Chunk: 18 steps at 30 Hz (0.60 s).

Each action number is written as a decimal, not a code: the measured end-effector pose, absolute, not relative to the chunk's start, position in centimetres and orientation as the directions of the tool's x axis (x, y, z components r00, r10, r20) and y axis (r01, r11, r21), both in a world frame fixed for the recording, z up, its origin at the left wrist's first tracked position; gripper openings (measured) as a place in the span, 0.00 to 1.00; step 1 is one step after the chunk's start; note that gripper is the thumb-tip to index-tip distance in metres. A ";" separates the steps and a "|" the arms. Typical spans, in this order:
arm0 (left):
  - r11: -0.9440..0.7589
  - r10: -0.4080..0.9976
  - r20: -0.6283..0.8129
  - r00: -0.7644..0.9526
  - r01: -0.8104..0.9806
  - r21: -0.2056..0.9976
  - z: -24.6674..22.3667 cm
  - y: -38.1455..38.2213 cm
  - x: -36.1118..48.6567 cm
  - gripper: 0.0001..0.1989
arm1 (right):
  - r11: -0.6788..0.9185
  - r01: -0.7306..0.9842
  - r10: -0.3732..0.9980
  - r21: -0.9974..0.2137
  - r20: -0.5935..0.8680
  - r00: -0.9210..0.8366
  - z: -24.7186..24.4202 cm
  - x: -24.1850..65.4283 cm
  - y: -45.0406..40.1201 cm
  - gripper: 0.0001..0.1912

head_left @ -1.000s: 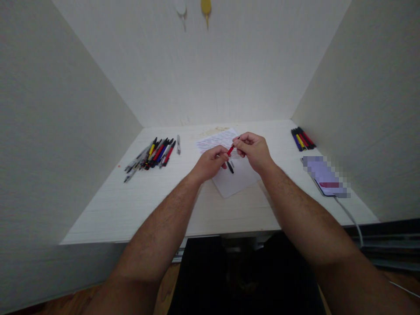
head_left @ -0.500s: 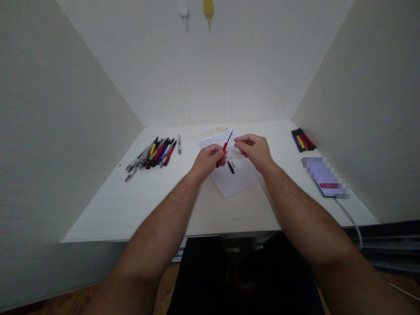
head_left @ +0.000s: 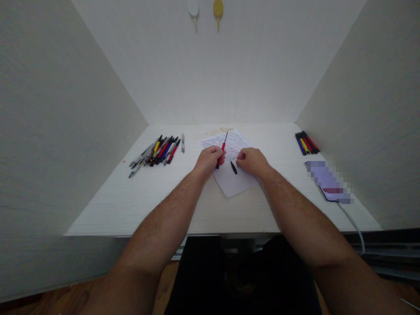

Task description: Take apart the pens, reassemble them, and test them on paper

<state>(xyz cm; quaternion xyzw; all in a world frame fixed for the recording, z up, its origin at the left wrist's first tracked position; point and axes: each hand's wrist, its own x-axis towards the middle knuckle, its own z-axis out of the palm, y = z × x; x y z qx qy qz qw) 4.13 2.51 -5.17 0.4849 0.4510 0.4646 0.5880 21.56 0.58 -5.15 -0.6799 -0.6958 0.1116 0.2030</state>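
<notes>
In my left hand is a red pen barrel, its thin dark refill sticking out at the top and pointing away from me. The fingers are closed around the barrel. My right hand is low over the paper, fingertips pinched together; whatever they hold is hidden or too small to name. Just left of those fingertips a black pen tip piece lies on the white paper. Beneath and behind both hands is a scribbled part of the sheets.
A heap of mixed pens lies on the left, with a clear pen beside it. Several coloured pens sit in a row at the right, behind a phone with a cable. Walls enclose the desk.
My right hand has come down from beside the refill to the paper, near the black piece. The small thing lying beside that piece is no longer visible. My left hand keeps the red barrel.
</notes>
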 end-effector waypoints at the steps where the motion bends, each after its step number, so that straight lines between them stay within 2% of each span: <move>1: 0.098 0.983 -0.079 0.165 -0.113 0.989 -5.2 2.5 4.1 0.03 | 0.042 0.903 0.991 -0.427 0.130 0.016 -5.1 21.7 0.6 0.05; 8: 0.089 0.982 -0.069 0.178 -0.108 0.990 -5.4 2.7 4.0 0.04 | -0.036 0.922 0.992 -0.386 0.101 0.081 -4.6 22.0 0.3 0.07; 13: 0.088 0.980 -0.068 0.188 -0.100 0.991 -5.5 2.7 4.0 0.04 | -0.018 0.956 0.996 -0.294 0.077 0.043 -4.7 21.8 0.2 0.08; 18: 0.081 0.981 -0.065 0.182 -0.085 0.993 -5.6 2.8 4.0 0.04 | 0.004 0.962 0.999 -0.273 0.047 0.010 -4.9 21.7 0.3 0.08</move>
